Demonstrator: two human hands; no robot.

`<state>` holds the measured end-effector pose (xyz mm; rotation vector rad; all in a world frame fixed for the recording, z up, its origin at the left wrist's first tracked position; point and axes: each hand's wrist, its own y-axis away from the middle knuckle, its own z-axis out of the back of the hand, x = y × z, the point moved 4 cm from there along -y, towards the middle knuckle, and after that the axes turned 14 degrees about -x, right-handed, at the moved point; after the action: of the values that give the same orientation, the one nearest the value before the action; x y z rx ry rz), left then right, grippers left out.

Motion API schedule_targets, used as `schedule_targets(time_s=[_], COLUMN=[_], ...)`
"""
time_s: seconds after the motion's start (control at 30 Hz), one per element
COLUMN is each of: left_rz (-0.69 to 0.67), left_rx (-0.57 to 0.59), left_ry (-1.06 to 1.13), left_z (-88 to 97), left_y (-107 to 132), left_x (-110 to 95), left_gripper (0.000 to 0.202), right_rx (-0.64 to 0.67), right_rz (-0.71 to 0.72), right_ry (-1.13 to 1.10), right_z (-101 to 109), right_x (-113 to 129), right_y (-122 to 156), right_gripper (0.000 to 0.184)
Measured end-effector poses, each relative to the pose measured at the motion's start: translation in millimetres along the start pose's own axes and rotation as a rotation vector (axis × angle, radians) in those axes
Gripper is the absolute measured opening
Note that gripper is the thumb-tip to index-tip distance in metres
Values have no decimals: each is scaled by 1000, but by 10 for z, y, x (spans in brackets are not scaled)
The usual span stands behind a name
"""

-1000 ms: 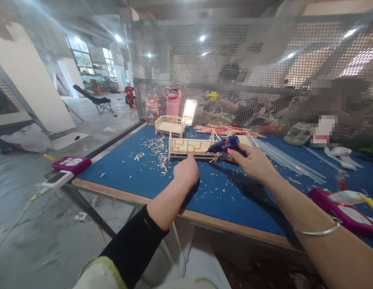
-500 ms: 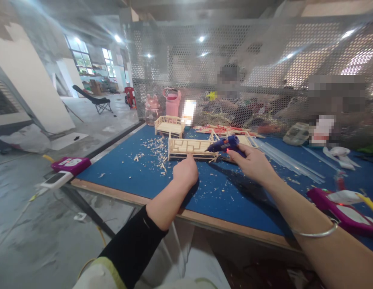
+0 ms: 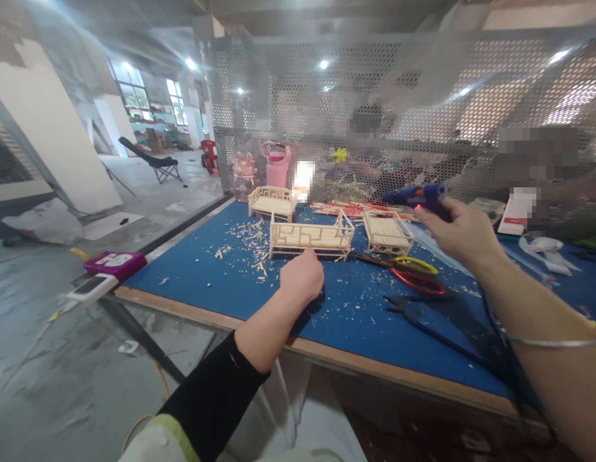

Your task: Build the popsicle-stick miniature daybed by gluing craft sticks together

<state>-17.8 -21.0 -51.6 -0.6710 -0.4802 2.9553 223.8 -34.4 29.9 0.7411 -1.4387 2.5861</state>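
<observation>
The stick bench [image 3: 311, 237] stands mid-table with its rails and sides joined, so it looks largely built. The left hand [image 3: 302, 277] rests just before it, curled into a fist with nothing visible in it. The right hand [image 3: 459, 232] grips a blue glue gun [image 3: 416, 196] in the air above the scissors [image 3: 416, 274]. Bare mat runs to the table edge [image 3: 374, 375], and a mesh screen [image 3: 288, 96] closes the far side.
</observation>
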Motion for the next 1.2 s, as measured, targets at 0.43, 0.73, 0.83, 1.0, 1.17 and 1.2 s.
schedule_targets(time_s=[0.43, 0.73, 0.83, 1.0, 1.17, 1.2], left_rz=[-12, -70, -101, -124, -117, -126], left_rx=[-60, -274, -238, -202, -262, -322], left_ry=[254, 506, 439, 374, 420, 446], left_z=[3, 83, 90, 83, 81, 126], left_y=[-34, -75, -71, -53, -60, -92], left_x=[2, -2, -29, -72, -29, -25], left_gripper=[17, 17, 21, 22, 23, 27], right_rx=[232, 490, 615, 617, 425, 369], right_rz=[34, -97, -111, -192, -174, -182], right_ry=[461, -538, -647, -666, -622, -605], right_z=[-834, -748, -836, -927, -928, -927], right_x=[-228, 602, 643, 573, 530, 500], right_y=[-234, 404, 589, 661, 617, 600], right_gripper=[30, 27, 24, 25, 23, 22])
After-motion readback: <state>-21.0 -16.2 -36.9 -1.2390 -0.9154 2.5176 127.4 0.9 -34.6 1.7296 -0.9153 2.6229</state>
